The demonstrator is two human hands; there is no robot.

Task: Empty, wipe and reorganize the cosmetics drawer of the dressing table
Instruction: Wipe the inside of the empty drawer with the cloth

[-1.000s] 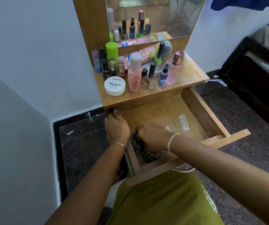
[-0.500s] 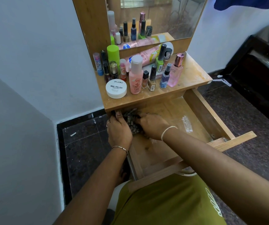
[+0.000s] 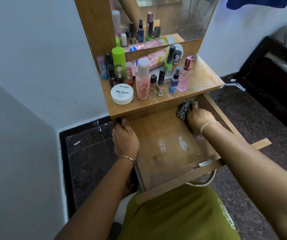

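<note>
While gripping side of drawer (image 3: 165, 135) w/ left hand (image 3: 125, 139), presses cloth (image 3: 184, 108) into far-right corner w/ right hand (image 3: 199, 118) clenched round it.

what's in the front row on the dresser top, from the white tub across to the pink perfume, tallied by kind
nail polish remover wipes tub: 1
pink bottle with white cap: 1
small black-capped glass bottles: 2
blue spray bottle: 1
pink perfume bottle: 1
total: 6
</note>
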